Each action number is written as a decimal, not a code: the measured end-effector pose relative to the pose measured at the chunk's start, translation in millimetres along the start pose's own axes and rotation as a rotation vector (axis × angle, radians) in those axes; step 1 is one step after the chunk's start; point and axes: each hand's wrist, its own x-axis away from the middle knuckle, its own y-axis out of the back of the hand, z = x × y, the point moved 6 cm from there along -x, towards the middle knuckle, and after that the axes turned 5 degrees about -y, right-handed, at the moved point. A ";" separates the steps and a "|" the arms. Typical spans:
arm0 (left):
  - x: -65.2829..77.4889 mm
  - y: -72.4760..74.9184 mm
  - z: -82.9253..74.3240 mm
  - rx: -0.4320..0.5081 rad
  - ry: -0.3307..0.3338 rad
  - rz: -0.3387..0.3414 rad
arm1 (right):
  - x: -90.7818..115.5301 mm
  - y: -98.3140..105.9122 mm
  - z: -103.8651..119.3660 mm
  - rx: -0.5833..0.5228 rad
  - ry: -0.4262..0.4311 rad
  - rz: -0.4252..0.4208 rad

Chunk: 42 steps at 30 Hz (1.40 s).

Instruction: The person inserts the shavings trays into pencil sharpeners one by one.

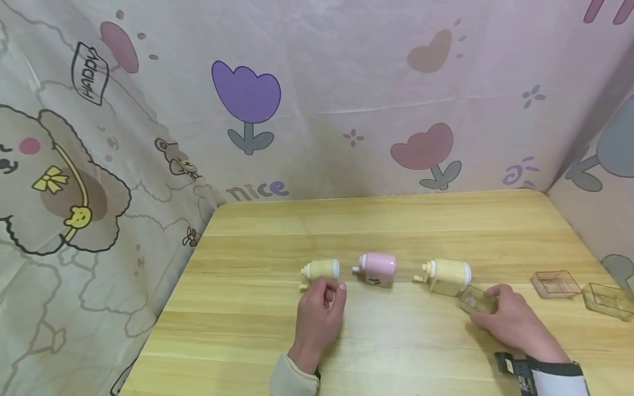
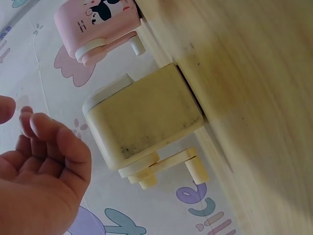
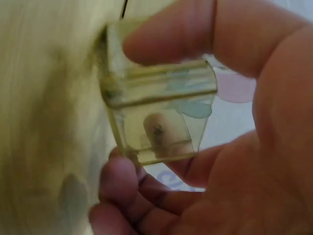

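Note:
Three hand-crank pencil sharpeners stand in a row: a yellow one (image 1: 322, 268) on the left, a pink one (image 1: 380, 267) in the middle, another yellow one (image 1: 449, 276) on the right. My left hand (image 1: 319, 313) is just in front of the left sharpener, fingers loosely curled around nothing. The left wrist view shows that sharpener's smudged yellow body (image 2: 151, 112) apart from the fingers. Between thumb and fingers, my right hand (image 1: 517, 319) holds a see-through yellowish shavings drawer (image 3: 190, 78) beside the right sharpener. Whether the drawer touches it I cannot tell.
Two more see-through drawers lie at the table's right side, one pinkish (image 1: 555, 286) and one yellowish (image 1: 608, 301). A printed cloth (image 1: 317, 110) hangs behind the wooden table (image 1: 238, 308) and along both sides.

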 end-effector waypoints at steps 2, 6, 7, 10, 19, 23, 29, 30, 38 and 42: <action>0.0 1.6 -0.3 0.003 -0.004 -0.018 | 0.2 -3.1 3.1 -0.004 0.022 0.017; -1.9 5.3 -1.2 -0.023 -0.044 -0.075 | -0.1 -7.5 8.4 -0.006 0.064 0.026; -2.5 6.1 -1.2 -0.033 -0.052 -0.088 | 0.0 -8.1 9.1 -0.002 0.071 0.026; -4.5 7.6 -0.4 -0.070 -0.060 -0.107 | 0.7 -9.2 9.9 0.008 0.091 0.019; -3.3 7.8 11.3 -0.200 0.069 -0.007 | 4.2 -12.1 13.3 0.020 0.144 0.048; 1.0 4.1 20.4 -0.232 0.180 0.127 | 4.6 -15.3 15.5 0.007 0.178 0.057; 6.0 -1.1 27.7 -0.224 0.253 0.249 | 6.5 -20.0 20.5 -0.034 0.225 0.067; 5.8 -0.7 27.5 -0.224 0.245 0.246 | 6.7 -20.5 21.5 -0.040 0.229 0.067; 3.5 2.4 25.7 -0.244 0.185 0.201 | 8.9 -24.1 26.5 -0.075 0.253 0.059; 2.1 2.5 26.2 -0.231 0.182 0.186 | 9.1 -25.0 27.0 -0.092 0.249 0.061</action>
